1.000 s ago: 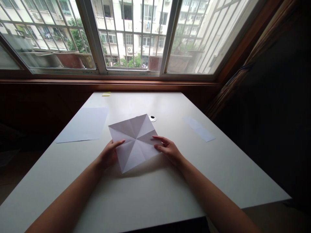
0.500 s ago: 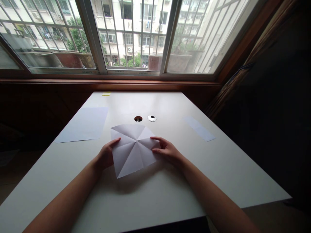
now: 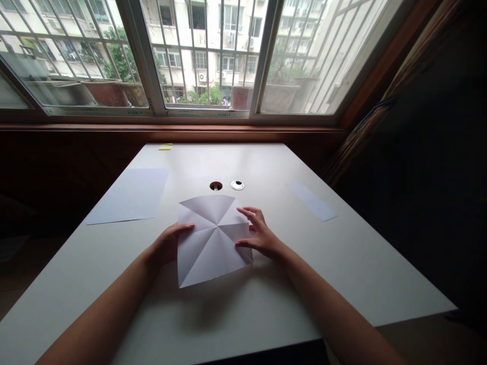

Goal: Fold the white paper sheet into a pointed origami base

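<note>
A creased square sheet of white paper is raised a little off the table, its folds meeting at a point in the middle. My left hand grips its left edge, thumb on top and the other fingers hidden beneath. At the right edge is my right hand, its thumb lying over the front of the sheet. The index finger is stretched out near the upper right of the paper, and another finger is partly hidden at the edge, so the hold there looks loose.
White table with a larger flat paper sheet at left and a paper strip at right. Beyond the creased sheet are a cable hole and a round cover. A yellow slip lies at the far edge, below the barred window.
The creased sheet has turned slightly and shifted a little right, opening flatter. My right hand's fingers have spread wider, and my left thumb has slid a little lower.
</note>
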`<action>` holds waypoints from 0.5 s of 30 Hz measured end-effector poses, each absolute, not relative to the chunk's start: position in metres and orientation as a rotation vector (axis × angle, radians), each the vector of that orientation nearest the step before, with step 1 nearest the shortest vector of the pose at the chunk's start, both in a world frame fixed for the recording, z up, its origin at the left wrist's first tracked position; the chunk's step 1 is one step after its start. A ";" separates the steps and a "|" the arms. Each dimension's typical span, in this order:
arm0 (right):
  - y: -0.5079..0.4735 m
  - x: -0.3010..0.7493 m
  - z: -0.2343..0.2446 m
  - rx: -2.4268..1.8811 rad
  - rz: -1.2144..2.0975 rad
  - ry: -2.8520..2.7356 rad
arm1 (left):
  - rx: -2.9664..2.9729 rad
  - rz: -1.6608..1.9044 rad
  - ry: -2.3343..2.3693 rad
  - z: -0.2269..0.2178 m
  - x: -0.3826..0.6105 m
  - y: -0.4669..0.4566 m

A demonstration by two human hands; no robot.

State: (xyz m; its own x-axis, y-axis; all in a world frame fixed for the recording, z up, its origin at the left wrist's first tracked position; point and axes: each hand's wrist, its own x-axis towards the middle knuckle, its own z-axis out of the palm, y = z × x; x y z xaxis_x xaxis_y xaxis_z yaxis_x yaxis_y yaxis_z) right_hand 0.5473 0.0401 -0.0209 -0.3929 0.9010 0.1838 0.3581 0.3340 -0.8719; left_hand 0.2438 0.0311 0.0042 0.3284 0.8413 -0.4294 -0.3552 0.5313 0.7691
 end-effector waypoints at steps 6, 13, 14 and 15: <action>0.041 0.547 -0.021 -0.992 0.764 -2.207 | 0.804 0.789 0.841 0.006 0.248 0.032; 0.039 0.545 -0.018 -0.952 0.681 -2.332 | 1.027 0.943 0.921 0.002 0.261 0.033; 0.039 0.544 -0.018 -0.941 0.658 -2.350 | 1.071 1.005 0.958 -0.001 0.263 0.034; 0.039 0.543 -0.018 -0.929 0.636 -2.363 | 1.115 1.063 1.002 -0.003 0.264 0.035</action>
State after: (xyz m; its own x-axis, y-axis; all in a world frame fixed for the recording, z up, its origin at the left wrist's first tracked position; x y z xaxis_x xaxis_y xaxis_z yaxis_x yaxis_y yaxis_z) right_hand 0.5431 0.0387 -0.0180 -0.6309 0.7192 0.2910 0.4762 0.6551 -0.5866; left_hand 0.2639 0.0351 -0.0033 0.2015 0.9760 -0.0827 -0.1393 0.1121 0.9839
